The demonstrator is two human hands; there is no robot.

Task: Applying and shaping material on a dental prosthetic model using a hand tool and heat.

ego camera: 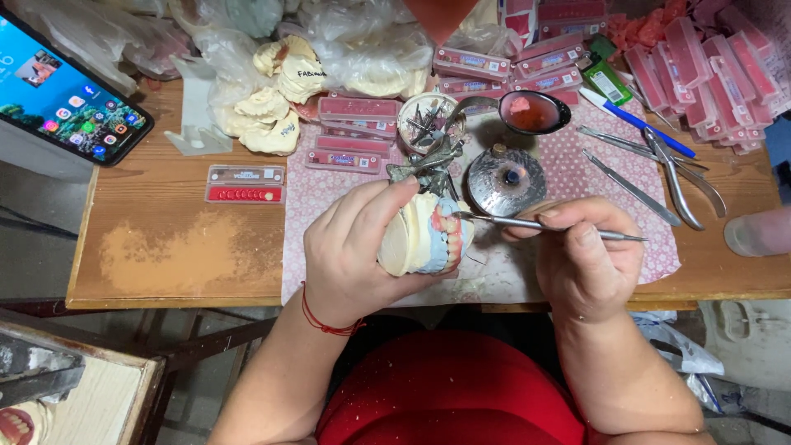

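wooden workbench with patterned cloth, pliers, trays of teeth. left hand wrapped closed around a dental cast held above the bench's front edge. right hand pinches a thin metal tool, tip touching the cast's teeth.

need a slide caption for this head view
Left hand holds a plaster dental model; right hand works it with a metal tool.

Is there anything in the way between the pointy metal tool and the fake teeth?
Nothing visible. The right hand holds the thin metal tool, and its tip reaches straight to the teeth on the dental model that the left hand grips. The gap between them is open.
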